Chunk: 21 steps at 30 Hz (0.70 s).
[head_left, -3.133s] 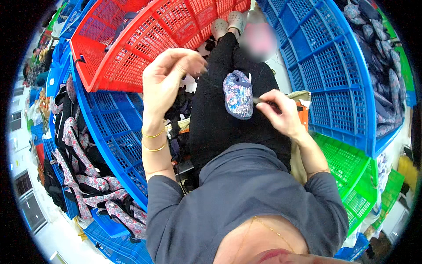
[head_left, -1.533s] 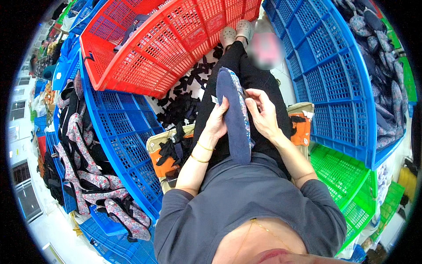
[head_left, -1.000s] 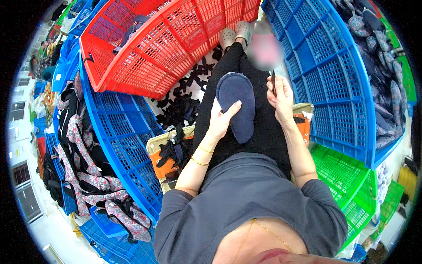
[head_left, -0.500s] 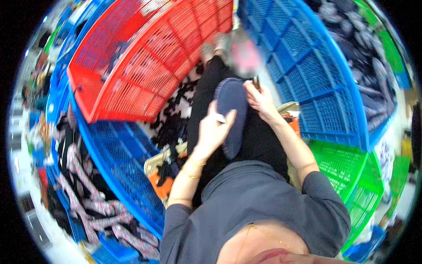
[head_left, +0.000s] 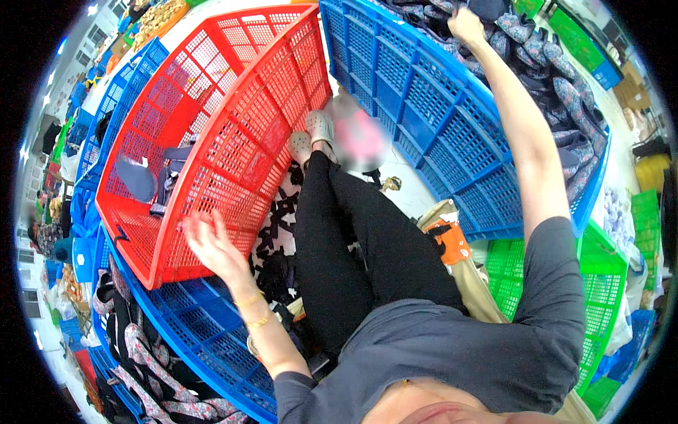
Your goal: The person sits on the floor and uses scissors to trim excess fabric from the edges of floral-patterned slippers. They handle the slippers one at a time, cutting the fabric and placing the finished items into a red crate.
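Observation:
My left hand [head_left: 215, 244] is beside the near wall of the red crate [head_left: 233, 166], fingers apart and holding nothing. Inside that crate is a dark blue slipper [head_left: 136, 179], sole-shaped, with a small white tag by it; other dark pieces [head_left: 173, 169] lie next to it. My right arm stretches far to the right, over the wall of the blue crate [head_left: 438, 134]. There my right hand [head_left: 467, 27] is among dark, flower-patterned slippers [head_left: 526, 46], its fingers curled. What lies at its fingertips is too small to make out.
Another blue crate [head_left: 212, 332] on my left holds patterned slippers [head_left: 152, 367]. A green crate [head_left: 600, 297] stands at my right side. Dark scraps [head_left: 275, 240] litter the floor by my legs. A beige bag with an orange patch [head_left: 448, 240] is by my thigh.
Both hands have let go of the dark blue slipper, now in the red crate. My left hand has moved left to that crate; my right hand has reached far right into the blue one.

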Available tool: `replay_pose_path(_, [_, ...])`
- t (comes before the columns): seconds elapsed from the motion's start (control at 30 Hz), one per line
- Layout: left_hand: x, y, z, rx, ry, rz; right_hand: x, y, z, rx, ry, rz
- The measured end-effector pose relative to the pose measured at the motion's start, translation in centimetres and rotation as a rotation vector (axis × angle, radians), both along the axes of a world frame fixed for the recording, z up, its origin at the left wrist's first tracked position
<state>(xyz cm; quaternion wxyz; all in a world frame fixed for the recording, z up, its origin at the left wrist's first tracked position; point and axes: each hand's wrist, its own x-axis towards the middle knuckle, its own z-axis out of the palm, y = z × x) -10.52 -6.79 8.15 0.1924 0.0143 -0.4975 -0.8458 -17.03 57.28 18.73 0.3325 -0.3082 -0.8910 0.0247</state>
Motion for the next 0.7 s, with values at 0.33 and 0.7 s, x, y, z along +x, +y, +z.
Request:
replay_pose_path(0.33, [6.4,6.4,-7.9,-0.004,-0.323,-0.199,-1.6,9.7,-4.8,-0.147,-0.367,0.182])
replay_pose_path(0.7, [3.1,10.1,-1.1,-0.182,-0.079,-0.683,11.4,-18.7,2.9,-1.22,0.375,0.899])
